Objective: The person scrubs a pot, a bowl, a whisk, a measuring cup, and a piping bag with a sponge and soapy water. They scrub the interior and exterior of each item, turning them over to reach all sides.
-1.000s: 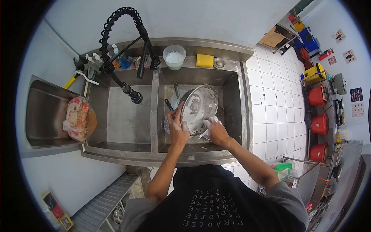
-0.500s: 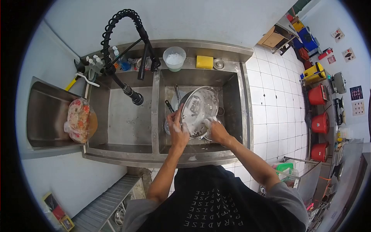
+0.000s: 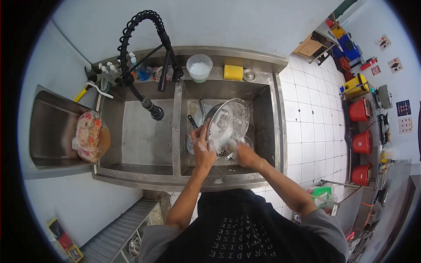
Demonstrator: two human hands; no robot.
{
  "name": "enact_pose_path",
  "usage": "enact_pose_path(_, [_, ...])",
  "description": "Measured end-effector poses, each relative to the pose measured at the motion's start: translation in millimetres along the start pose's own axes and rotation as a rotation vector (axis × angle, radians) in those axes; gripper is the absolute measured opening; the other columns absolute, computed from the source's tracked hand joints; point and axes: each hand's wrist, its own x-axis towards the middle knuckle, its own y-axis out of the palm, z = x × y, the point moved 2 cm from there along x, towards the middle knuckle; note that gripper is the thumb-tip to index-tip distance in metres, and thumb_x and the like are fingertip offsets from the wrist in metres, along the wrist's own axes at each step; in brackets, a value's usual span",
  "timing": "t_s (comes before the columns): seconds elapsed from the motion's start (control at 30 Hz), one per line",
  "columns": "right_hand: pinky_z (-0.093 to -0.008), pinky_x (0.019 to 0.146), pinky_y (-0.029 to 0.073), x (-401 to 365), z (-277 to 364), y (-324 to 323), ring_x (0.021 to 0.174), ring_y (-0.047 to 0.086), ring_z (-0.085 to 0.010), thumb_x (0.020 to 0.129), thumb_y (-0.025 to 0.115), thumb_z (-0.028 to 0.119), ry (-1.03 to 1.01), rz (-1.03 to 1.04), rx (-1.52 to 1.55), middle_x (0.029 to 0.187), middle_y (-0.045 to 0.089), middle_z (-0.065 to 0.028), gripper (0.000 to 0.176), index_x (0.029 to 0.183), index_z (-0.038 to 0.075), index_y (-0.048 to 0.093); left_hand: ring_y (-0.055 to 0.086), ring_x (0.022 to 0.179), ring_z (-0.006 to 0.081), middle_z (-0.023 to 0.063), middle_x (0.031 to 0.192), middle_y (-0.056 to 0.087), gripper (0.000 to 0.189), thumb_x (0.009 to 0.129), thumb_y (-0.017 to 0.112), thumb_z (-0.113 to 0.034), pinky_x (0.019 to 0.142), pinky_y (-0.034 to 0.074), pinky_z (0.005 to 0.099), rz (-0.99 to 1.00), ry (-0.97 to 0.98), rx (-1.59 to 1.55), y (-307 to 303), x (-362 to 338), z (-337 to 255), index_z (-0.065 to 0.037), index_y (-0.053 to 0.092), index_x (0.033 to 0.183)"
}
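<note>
A round metal bowl (image 3: 228, 120), coated inside with white suds, is tilted over the right sink basin (image 3: 261, 109). My left hand (image 3: 204, 147) grips its left rim, with fingers behind and suds on the thumb. At the bowl's lower right is my right hand (image 3: 245, 153), closed and foamy; what it holds, if anything, is hidden by foam. Beneath the bowl, other dishes lie in the basin, with a dark handle (image 3: 192, 121) and a metal handle (image 3: 201, 106) sticking out.
A black spring faucet (image 3: 153, 109) hangs over the left basin (image 3: 147, 136). On the back ledge stand a tub of suds (image 3: 199, 68), a yellow sponge (image 3: 233, 72) and bottles (image 3: 141, 72). A filled plastic bag (image 3: 89, 136) sits at the left.
My right hand has moved slightly down and left along the bowl's lower edge. The bowl has shifted slightly right, still in my left hand.
</note>
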Motion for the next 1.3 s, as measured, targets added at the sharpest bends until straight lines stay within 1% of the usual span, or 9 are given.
enact_pose_path(0.2, [-0.0524, 0.102, 0.045, 9, 18, 2, 0.120, 0.054, -0.0456, 0.076, 0.065, 0.007, -0.078, 0.224, 0.236, 0.127, 0.053, -0.0308, 0.059, 0.133, 0.004, 0.050, 0.053, 0.114, 0.0386, 0.0240, 0.125, 0.043, 0.073, 0.079, 0.051, 0.010, 0.103, 0.044, 0.0466, 0.036, 0.029, 0.000, 3, -1, 0, -0.017, 0.051, 0.147])
enact_pose_path(0.33, [-0.0506, 0.099, 0.048, 20, -5, 3, 0.113, 0.057, -0.0476, 0.072, 0.071, 0.009, 0.058, 0.026, -0.075, 0.123, 0.056, -0.0302, 0.058, 0.127, 0.002, 0.053, 0.053, 0.114, 0.0381, 0.0242, 0.127, 0.043, 0.071, 0.080, 0.050, 0.009, 0.101, 0.046, 0.0463, -0.020, -0.005, -0.020, 6, -5, 4, -0.017, 0.052, 0.147])
enact_pose_path(0.63, [-0.0507, 0.102, 0.045, 19, 6, 0, 0.114, 0.058, -0.0452, 0.076, 0.064, 0.004, 0.130, 0.208, -0.092, 0.127, 0.056, -0.0264, 0.053, 0.127, 0.002, 0.052, 0.052, 0.115, 0.0353, 0.0221, 0.129, 0.042, 0.070, 0.080, 0.051, 0.009, 0.100, 0.046, 0.0442, -0.038, -0.007, -0.024, 11, -15, 15, -0.017, 0.054, 0.145])
enact_pose_path(0.73, [-0.0514, 0.101, 0.045, 11, 20, 2, 0.118, 0.056, -0.0440, 0.075, 0.065, 0.004, -0.176, 0.167, 0.290, 0.130, 0.056, -0.0257, 0.056, 0.130, 0.002, 0.051, 0.052, 0.116, 0.0351, 0.0217, 0.129, 0.043, 0.070, 0.079, 0.051, 0.008, 0.102, 0.045, 0.0441, -0.027, 0.033, -0.016, 11, -15, 20, -0.017, 0.055, 0.144])
enact_pose_path(0.87, [-0.0499, 0.103, 0.043, 10, -2, -2, 0.119, 0.056, -0.0429, 0.075, 0.064, 0.004, 0.009, 0.060, -0.024, 0.135, 0.053, -0.0234, 0.057, 0.130, 0.004, 0.051, 0.052, 0.116, 0.0353, 0.0216, 0.128, 0.044, 0.069, 0.077, 0.051, 0.008, 0.103, 0.044, 0.0447, -0.116, 0.014, -0.067, 7, -11, 15, -0.015, 0.057, 0.142])
enact_pose_path(1.1, [-0.0505, 0.101, 0.045, 15, 7, -14, 0.119, 0.054, -0.0433, 0.074, 0.063, 0.000, 0.017, -0.012, 0.057, 0.133, 0.054, -0.0221, 0.055, 0.127, 0.006, 0.054, 0.053, 0.115, 0.0353, 0.0223, 0.130, 0.044, 0.067, 0.077, 0.051, 0.006, 0.102, 0.044, 0.0463, -0.139, 0.111, -0.042, 5, -7, 15, -0.012, 0.057, 0.141])
enact_pose_path(1.2, [-0.0512, 0.099, 0.045, 19, 7, 11, 0.116, 0.056, -0.0443, 0.073, 0.063, -0.002, -0.199, 0.025, 0.381, 0.131, 0.055, -0.0214, 0.052, 0.124, 0.005, 0.055, 0.053, 0.116, 0.0358, 0.0226, 0.130, 0.045, 0.066, 0.077, 0.050, 0.006, 0.103, 0.044, 0.0469, -0.168, 0.098, -0.081, 11, -12, 22, -0.010, 0.058, 0.141])
enact_pose_path(1.23, [-0.0504, 0.099, 0.046, 19, 24, -18, 0.113, 0.057, -0.0447, 0.072, 0.063, -0.004, 0.075, 0.089, 0.120, 0.130, 0.055, -0.0208, 0.053, 0.123, 0.005, 0.055, 0.053, 0.116, 0.0360, 0.0227, 0.131, 0.045, 0.065, 0.077, 0.050, 0.006, 0.103, 0.043, 0.0471, -0.180, 0.075, -0.109, 12, -15, 24, -0.009, 0.058, 0.140])
enact_pose_path(1.3, [-0.0499, 0.098, 0.046, 18, 25, -14, 0.113, 0.057, -0.0447, 0.071, 0.063, -0.004, -0.014, 0.073, 0.147, 0.130, 0.055, -0.0205, 0.055, 0.124, 0.005, 0.055, 0.052, 0.116, 0.0361, 0.0228, 0.131, 0.045, 0.064, 0.078, 0.050, 0.006, 0.103, 0.043, 0.0471, -0.189, 0.104, -0.054, 11, -17, 19, -0.008, 0.058, 0.140])
